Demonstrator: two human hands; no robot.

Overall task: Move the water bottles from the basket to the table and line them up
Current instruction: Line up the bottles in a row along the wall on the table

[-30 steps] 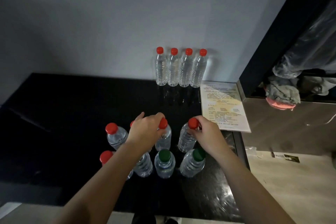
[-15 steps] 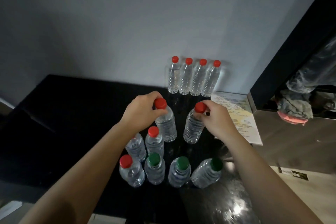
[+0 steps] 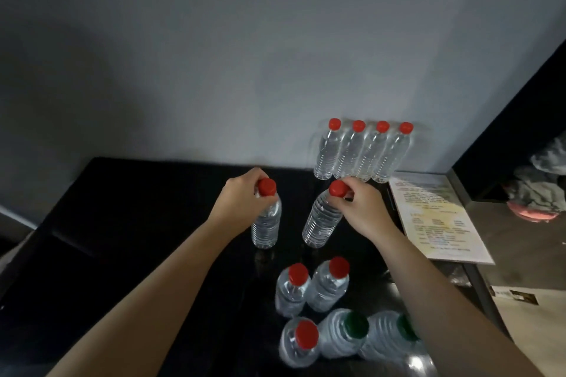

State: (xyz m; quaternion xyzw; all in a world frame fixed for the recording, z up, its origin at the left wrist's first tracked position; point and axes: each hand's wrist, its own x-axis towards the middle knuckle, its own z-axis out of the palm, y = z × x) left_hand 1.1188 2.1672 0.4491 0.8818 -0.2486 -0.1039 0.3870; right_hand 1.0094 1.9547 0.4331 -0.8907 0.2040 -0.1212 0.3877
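Holding two bottles at once, I have one in each hand. My left hand has its fingers curled round the neck of the first bottle, just under its red cap. That bottle is upright over the middle of the black table. My right hand pinches the top of the second bottle, by its red cap, and this one leans with its top toward the right. The two are near each other but apart. I cannot tell if their bottoms touch the table. A row of four bottles with red caps stands at the back edge, against the wall, packed side by side. Near the front edge is a bunch of five bottles, three with red caps and two with green caps. A paper sheet lies at the right edge.
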